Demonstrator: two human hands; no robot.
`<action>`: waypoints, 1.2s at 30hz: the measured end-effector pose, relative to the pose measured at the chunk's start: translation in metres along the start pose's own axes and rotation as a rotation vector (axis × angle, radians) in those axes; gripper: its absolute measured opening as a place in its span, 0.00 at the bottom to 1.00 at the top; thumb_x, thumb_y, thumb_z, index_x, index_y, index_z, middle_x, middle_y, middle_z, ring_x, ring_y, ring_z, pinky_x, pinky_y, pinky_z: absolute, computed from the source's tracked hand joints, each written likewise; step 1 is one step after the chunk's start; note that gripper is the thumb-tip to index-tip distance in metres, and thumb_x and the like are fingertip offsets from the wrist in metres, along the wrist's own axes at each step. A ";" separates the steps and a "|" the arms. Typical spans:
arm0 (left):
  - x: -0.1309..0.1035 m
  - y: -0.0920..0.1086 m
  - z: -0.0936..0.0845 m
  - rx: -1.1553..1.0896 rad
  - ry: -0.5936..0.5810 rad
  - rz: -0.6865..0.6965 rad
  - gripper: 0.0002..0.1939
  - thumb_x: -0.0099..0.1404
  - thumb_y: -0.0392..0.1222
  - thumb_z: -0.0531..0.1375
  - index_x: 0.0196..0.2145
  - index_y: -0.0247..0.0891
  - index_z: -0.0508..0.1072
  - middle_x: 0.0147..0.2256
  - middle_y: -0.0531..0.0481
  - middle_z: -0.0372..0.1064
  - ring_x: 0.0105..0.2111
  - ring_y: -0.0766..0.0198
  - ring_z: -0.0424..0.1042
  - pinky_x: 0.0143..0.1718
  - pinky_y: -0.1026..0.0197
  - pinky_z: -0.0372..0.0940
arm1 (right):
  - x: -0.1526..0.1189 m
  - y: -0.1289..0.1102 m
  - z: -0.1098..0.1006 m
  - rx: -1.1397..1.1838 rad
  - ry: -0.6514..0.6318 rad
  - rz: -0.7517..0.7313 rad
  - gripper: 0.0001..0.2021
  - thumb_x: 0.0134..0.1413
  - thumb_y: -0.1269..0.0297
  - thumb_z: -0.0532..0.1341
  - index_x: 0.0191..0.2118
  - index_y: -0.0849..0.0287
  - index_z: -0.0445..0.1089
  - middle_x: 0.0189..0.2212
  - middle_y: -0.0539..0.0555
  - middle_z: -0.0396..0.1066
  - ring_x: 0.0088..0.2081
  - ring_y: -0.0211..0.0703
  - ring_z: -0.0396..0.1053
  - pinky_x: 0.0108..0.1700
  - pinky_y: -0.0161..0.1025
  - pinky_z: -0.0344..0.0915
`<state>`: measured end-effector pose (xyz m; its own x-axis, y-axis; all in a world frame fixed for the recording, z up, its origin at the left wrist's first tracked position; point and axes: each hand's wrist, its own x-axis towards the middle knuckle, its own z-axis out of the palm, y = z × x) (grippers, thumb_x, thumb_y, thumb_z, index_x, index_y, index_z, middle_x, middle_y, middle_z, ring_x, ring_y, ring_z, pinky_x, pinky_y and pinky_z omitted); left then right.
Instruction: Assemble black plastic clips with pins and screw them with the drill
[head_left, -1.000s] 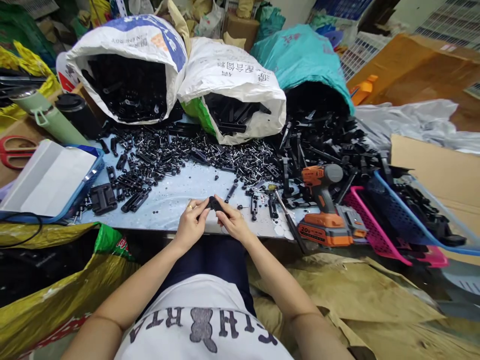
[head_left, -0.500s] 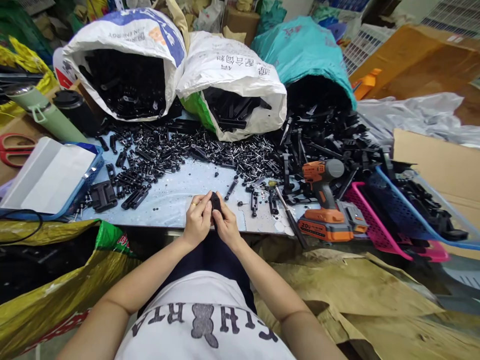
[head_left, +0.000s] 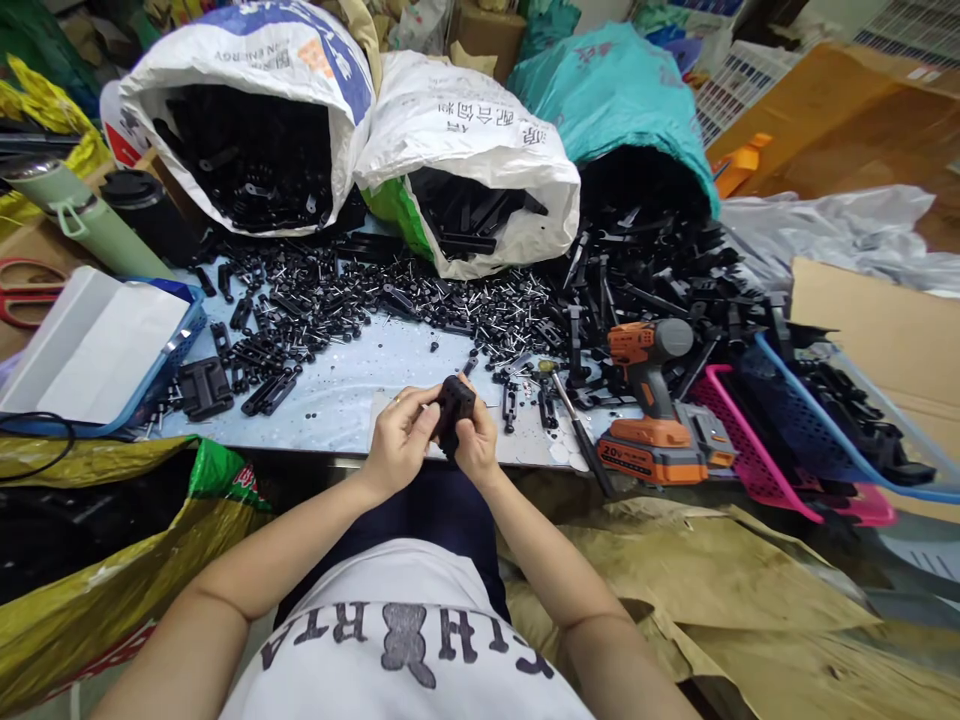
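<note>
Right now both hands meet just above the near edge of the counter point(head_left: 337, 412), with one dark, blocky black part point(head_left: 455, 405) between them. The right hand point(head_left: 480, 438) is closed around it, thumb laid across the face nearest the person; the left hand point(head_left: 401, 440) has its fingers curled in, thumb and fingertips pinching the part's other side. I cannot tell from where I stand exactly how the hidden fingers sit behind it.

Beyond the hands lies a long litter of small black pieces and screws point(head_left: 491, 318), and past that two white sacks — the left sack point(head_left: 247, 60) and the middle sack point(head_left: 465, 120) — gape toward the person, black parts inside. A teal sack point(head_left: 615, 95) lies farther off to the right of the right hand, more black parts heaped at its mouth.

Nearer on that same side, a slim tool point(head_left: 581, 435) slants with its dark handle over the counter's edge; next to it stands an orange and grey power drill point(head_left: 649, 410), then a pink basket point(head_left: 750, 455) and a blue basket point(head_left: 810, 415). Well left of the left hand are a flat black block point(head_left: 204, 388) and a blue tray point(head_left: 146, 395) bearing white paper point(head_left: 101, 345).
</note>
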<state>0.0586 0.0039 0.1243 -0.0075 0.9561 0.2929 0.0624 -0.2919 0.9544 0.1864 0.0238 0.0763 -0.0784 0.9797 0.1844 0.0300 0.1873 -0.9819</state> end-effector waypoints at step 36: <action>0.015 0.007 -0.043 0.329 -0.692 -0.122 0.18 0.54 0.48 0.65 0.42 0.39 0.76 0.38 0.45 0.74 0.31 0.61 0.72 0.33 0.62 0.66 | 0.016 0.017 -0.103 -0.846 -0.337 -0.734 0.05 0.53 0.61 0.63 0.37 0.45 0.70 0.35 0.48 0.73 0.43 0.42 0.71 0.53 0.52 0.63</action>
<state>0.0156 0.0155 0.1378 0.5850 0.8108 -0.0190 0.3954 -0.2647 0.8795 0.2880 0.0498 0.0672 -0.6092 0.5720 0.5493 0.5119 0.8126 -0.2784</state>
